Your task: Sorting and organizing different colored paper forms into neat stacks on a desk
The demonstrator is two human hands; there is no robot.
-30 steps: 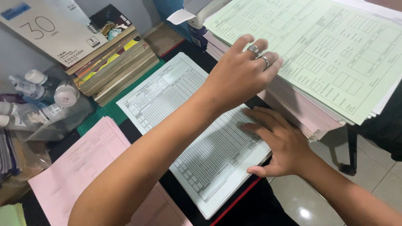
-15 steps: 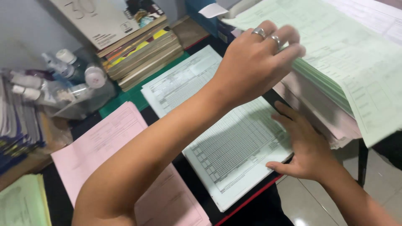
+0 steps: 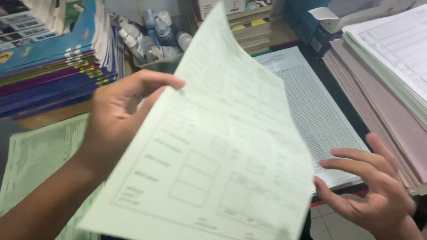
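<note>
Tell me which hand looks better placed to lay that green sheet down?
Probably the left hand: it already grips the green sheet by its edge. The right hand is open beside it, holding nothing.

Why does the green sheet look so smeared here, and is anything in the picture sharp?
Head view: the pale green sheet in the left hand is motion-blurred, its print unreadable; the right hand is softly blurred too; the gridded white form on the desk looks somewhat sharper; lighting is even, without glare.
</note>
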